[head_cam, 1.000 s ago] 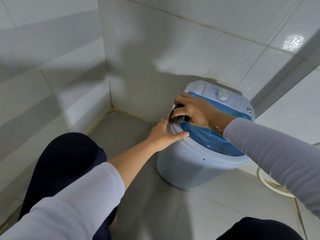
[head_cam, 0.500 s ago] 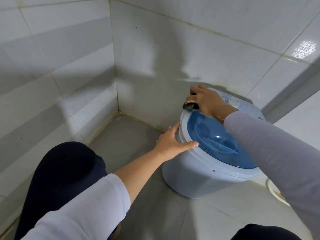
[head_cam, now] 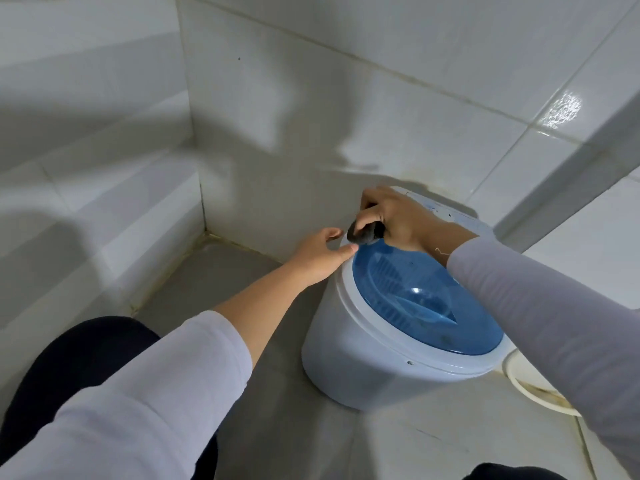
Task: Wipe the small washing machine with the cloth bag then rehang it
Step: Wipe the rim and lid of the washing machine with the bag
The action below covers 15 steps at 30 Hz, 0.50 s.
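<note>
A small white washing machine [head_cam: 363,362] with a translucent blue lid [head_cam: 422,299] stands on the grey floor in a tiled corner. My right hand [head_cam: 398,216] grips a bunched dark cloth bag [head_cam: 362,233] and holds it against the machine's top rim at the far left, next to the control panel. My left hand [head_cam: 320,254] reaches to the rim's left side, fingers loosely extended, thumb tip near the lid's edge, just below the cloth. Most of the bag is hidden inside my right fist.
White tiled walls [head_cam: 277,133] close in behind and to the left. A white round rim [head_cam: 530,386] lies on the floor right of the machine. My dark-clad knees [head_cam: 69,368] are at the bottom edge. Grey floor [head_cam: 214,278] lies left of the machine.
My right hand has brought the cloth back leftward along the rim. My left hand has slid up the machine's side to the rim, closer to the cloth. The camera has moved in.
</note>
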### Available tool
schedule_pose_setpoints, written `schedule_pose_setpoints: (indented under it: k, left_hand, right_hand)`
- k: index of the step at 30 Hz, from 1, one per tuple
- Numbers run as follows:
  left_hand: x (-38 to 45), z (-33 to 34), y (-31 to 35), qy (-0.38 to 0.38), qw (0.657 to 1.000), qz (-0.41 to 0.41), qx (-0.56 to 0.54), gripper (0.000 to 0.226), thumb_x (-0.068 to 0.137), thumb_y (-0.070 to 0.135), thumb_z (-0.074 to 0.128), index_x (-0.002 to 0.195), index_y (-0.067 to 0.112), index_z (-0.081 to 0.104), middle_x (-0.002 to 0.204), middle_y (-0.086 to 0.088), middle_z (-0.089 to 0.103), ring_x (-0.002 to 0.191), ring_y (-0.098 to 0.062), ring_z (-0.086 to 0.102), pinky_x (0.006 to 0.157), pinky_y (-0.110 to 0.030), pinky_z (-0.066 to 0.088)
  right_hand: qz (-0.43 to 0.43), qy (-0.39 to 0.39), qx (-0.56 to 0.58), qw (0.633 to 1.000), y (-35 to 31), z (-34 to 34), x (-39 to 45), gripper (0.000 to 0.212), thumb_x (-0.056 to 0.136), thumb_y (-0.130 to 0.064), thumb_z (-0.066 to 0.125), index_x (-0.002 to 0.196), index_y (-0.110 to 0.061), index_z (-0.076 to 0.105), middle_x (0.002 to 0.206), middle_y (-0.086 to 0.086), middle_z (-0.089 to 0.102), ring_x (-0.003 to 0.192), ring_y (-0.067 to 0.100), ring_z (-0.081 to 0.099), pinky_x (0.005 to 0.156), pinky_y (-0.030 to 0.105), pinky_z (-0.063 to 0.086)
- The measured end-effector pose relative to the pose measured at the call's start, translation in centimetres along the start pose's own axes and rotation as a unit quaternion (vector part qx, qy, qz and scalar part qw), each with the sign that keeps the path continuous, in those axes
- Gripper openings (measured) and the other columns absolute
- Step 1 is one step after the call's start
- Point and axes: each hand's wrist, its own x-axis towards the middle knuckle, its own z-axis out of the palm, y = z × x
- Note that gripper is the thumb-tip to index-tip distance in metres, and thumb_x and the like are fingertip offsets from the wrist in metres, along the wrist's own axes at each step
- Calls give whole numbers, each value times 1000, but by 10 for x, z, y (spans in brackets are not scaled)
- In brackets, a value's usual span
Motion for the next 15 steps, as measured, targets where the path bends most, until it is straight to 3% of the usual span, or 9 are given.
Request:
schedule_pose_setpoints:
  k: [7,10,15]
  left_hand:
    - [11,1,-6,-21,1000,-11,1,53,86,35,66,135,19,50,140,3,52,131,-15,47,95,-20,34]
    - [11,1,-4,-26,1000,-4,12,53,87,35,65,135,20,51,141,4,51,131,-14,46,96,-20,33]
    - [11,0,-3,-31,999,-1,8,54,87,33,65,136,19,49,142,3,50,133,-14,45,98,-21,32]
  right_hand:
    - [-81,47,-76,993,10,7,8,29,60,13,65,75,-11,74,82,14,61,77,35,55,57,36,49]
    - [-68,66,-90,991,16,9,14,29,60,14,67,76,-10,74,82,15,61,78,37,55,58,39,50]
    - [-40,90,-120,988,31,14,20,30,68,3,52,81,-11,75,83,14,62,79,39,55,64,37,45]
